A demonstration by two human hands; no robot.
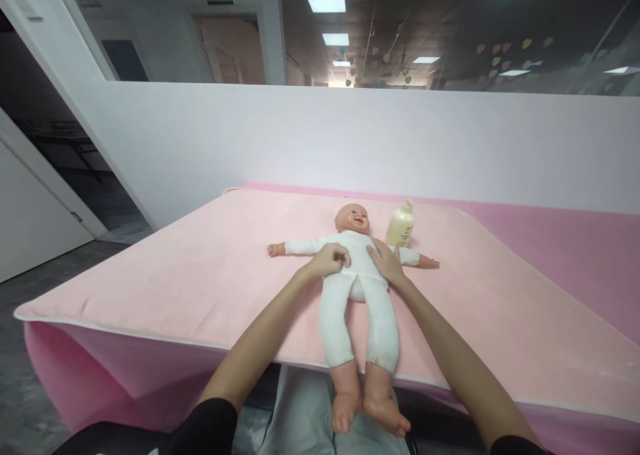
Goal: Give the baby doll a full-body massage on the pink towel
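A baby doll [357, 248] in a white cloth suit lies on its back, arms stretched out sideways, with its bare feet past the table's near edge. My left hand [330, 260] rests on the doll's belly at the left side, its fingers curled in against the cloth. On the opposite side of the torso, my right hand [386, 260] lies over the chest and flank, fingers apart and mostly straight. Beside the doll's head, just beyond my right hand, stands a pale yellow pump bottle [401, 224].
A light pink padded mat [190, 262] covers the table, over a darker pink cloth [590, 248] that hangs down in front. Behind it rises a white wall [400, 142] with glass above. A door [40, 208] stands at the left.
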